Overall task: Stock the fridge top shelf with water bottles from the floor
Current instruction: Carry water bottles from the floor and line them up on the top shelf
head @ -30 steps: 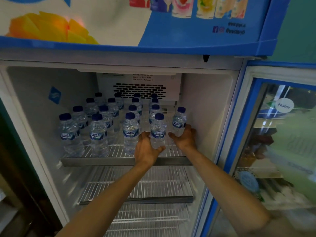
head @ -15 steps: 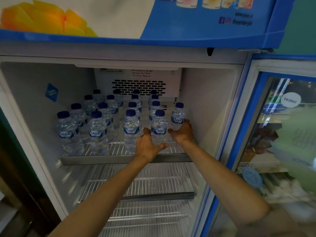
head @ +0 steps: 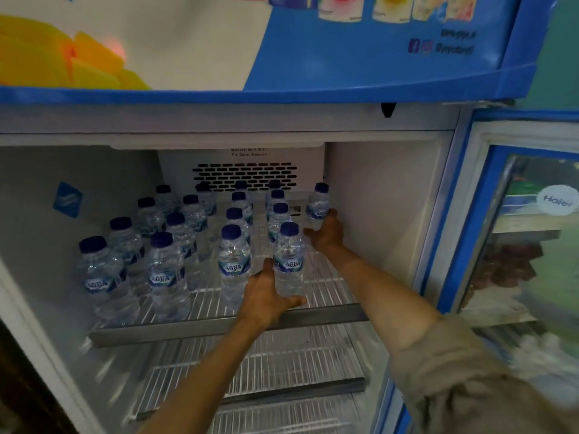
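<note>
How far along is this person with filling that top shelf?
Well along. Done: four rows of water bottles stand on the top shelf. In hand: the left hand grips a front bottle; the right hand holds a bottle near the back wall. Left: the bare right strip, if more bottles remain.

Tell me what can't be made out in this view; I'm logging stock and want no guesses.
- Floor supply: outside the head view, so the bottles left are unknown.
- Rear water bottles: front rows overlap them; exact count unsure.
- Vent notice: top line cut by the ceiling lip, print too small.
- Neighbouring fridge contents: blurred behind glass.
- Right hand grip on the far-right bottle: fingertips hidden behind it.
- Left hand holds the front bottle; its base is covered.
</note>
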Action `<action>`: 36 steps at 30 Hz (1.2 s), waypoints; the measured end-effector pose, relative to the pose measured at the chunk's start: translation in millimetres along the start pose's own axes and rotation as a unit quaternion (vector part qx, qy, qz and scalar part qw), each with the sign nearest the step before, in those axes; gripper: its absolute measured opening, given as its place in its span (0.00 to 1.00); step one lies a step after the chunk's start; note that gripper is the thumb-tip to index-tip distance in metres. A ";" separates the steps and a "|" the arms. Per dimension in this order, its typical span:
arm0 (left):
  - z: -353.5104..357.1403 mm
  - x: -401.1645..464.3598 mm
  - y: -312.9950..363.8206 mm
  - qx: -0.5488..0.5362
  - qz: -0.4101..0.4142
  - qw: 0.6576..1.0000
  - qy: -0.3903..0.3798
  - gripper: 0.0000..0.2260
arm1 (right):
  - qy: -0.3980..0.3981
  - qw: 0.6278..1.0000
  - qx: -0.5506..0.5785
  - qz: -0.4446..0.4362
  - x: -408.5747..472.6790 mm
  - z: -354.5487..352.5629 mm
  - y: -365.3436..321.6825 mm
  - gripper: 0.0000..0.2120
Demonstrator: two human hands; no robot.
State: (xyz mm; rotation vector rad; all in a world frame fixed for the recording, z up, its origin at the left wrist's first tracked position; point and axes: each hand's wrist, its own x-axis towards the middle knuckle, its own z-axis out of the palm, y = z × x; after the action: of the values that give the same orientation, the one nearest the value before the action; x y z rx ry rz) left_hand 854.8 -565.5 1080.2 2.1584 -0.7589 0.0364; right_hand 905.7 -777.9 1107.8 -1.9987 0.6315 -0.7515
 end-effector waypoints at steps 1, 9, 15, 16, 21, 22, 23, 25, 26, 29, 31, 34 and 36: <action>0.6 0.5 -1.2 -0.004 0.004 1.000 0.001 0.43 | -0.011 1.000 -0.006 0.001 4.6 4.9 3.9 0.30; 1.8 0.2 -4.5 -0.011 0.026 1.000 0.008 0.42 | -0.021 1.000 0.002 -0.008 27.8 29.0 29.8 0.30; 0.7 1.0 -2.6 0.002 0.037 0.999 0.019 0.41 | -0.008 1.000 -0.018 -0.003 45.9 36.4 31.0 0.30; 0.5 0.9 -2.7 0.001 0.038 0.999 0.019 0.40 | -0.009 1.000 -0.018 -0.003 48.2 37.4 31.7 0.30; 0.5 1.3 -2.1 -0.002 0.033 0.999 0.018 0.39 | -0.031 0.999 -0.030 -0.001 58.8 35.4 34.4 0.31; 0.6 1.3 -2.0 -0.002 0.032 0.999 0.018 0.39 | -0.032 0.999 -0.032 0.002 59.7 34.9 34.8 0.31; 0.8 1.2 -2.0 -0.002 0.033 0.999 0.019 0.39 | -0.034 0.999 -0.034 0.003 59.7 34.2 34.7 0.31; 1.0 1.2 -2.1 -0.002 0.034 0.999 0.020 0.39 | -0.036 0.998 -0.042 0.003 58.2 34.3 33.7 0.31; 0.8 1.2 -1.8 0.000 0.034 0.999 0.021 0.39 | -0.033 0.998 -0.046 0.002 57.5 35.1 32.9 0.30; 0.1 0.7 -0.9 0.003 0.034 0.999 0.026 0.39 | -0.014 0.999 -0.052 -0.001 56.1 39.8 30.9 0.29; -0.1 -0.2 -0.4 0.005 0.033 0.999 0.027 0.39 | -0.003 0.999 -0.049 -0.005 53.9 42.8 31.1 0.28; 0.5 -0.8 -0.7 0.010 0.026 0.999 0.029 0.39 | 0.001 0.999 -0.045 -0.012 51.5 44.2 33.1 0.29; 0.1 -0.8 0.4 0.013 0.021 0.999 0.025 0.39 | -0.006 0.999 -0.034 -0.001 52.0 42.4 33.1 0.31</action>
State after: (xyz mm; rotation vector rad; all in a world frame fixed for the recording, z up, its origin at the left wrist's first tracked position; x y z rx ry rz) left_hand 853.9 -565.3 1080.2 2.1587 -0.7785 0.1220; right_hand 967.0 -805.4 1074.7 -2.0645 0.6543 -0.7271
